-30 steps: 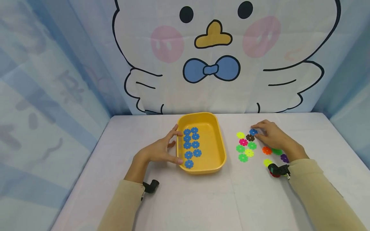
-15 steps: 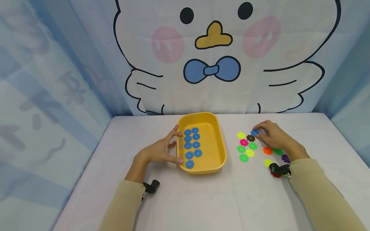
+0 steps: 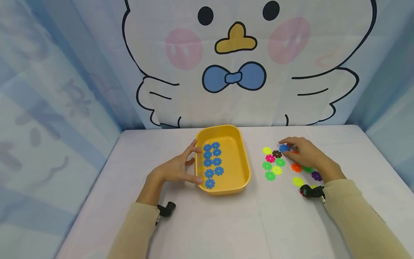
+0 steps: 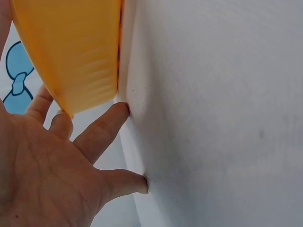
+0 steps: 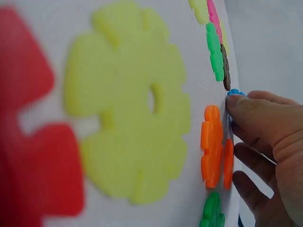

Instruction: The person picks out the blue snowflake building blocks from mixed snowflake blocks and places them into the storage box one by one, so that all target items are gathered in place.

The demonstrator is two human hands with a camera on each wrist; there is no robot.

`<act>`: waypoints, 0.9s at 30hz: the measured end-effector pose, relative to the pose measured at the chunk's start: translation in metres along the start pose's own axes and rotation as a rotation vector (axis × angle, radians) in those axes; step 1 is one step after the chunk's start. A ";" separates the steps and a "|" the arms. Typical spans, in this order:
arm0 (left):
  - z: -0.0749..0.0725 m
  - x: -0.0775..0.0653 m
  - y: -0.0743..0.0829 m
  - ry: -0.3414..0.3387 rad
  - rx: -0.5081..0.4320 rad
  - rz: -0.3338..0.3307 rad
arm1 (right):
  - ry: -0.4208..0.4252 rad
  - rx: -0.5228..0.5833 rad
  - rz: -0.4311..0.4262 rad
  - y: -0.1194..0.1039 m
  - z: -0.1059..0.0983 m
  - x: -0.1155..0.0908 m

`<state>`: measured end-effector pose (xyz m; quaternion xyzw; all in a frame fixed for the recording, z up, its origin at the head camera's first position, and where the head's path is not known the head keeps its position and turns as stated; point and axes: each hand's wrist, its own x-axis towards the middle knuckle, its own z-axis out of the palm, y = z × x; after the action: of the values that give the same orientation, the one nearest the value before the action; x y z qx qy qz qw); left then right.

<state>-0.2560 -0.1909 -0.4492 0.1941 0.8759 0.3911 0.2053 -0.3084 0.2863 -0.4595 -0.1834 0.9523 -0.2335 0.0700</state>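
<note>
In the head view my left hand is at the left side of a yellow tray, thumb and a fingertip on its rim. The left wrist view shows these fingers spread, two tips down by the white tabletop. Several blue flower-shaped plastic discs lie in two columns along the tray's left half. Over on the right, my right hand pinches another blue flower disc low over the table. From the right wrist, only a sliver of this blue disc shows past the thumb.
Left of and below the right hand lie loose flower discs: brown, pink, green, yellow, orange and purple. A red one sits partly under the right wrist. A cartoon-printed curtain hangs behind the table.
The pinched blue disc has shifted slightly right, away from the brown one. A red-orange disc has come into sight by the right fingers. The left hand stays at the tray.
</note>
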 end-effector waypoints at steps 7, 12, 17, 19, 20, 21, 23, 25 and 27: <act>0.001 0.000 0.001 0.007 0.002 -0.010 | 0.027 -0.048 -0.039 -0.002 -0.001 -0.003; 0.001 -0.001 0.003 0.011 0.011 -0.021 | 0.054 -0.030 -0.029 -0.004 0.000 -0.008; 0.001 0.000 0.004 0.008 0.018 -0.023 | 0.087 -0.017 -0.038 -0.005 0.001 -0.017; 0.001 0.001 0.005 0.006 0.021 -0.025 | 0.106 -0.019 -0.048 -0.007 0.001 -0.019; 0.001 0.001 0.005 0.005 0.023 -0.027 | 0.115 -0.015 -0.052 -0.008 0.001 -0.020; 0.001 0.001 0.005 0.004 0.024 -0.027 | 0.123 -0.011 -0.056 -0.009 0.000 -0.021; 0.001 0.001 0.006 0.005 0.030 -0.027 | 0.134 -0.003 -0.064 -0.014 0.000 -0.022; 0.001 0.001 0.006 0.003 0.030 -0.026 | 0.140 0.007 -0.071 -0.020 -0.001 -0.022; 0.000 0.000 0.005 0.003 0.030 -0.024 | 0.138 0.014 -0.081 -0.027 -0.002 -0.021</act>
<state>-0.2548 -0.1876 -0.4457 0.1860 0.8843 0.3756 0.2058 -0.2807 0.2733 -0.4443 -0.2050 0.9450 -0.2547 -0.0042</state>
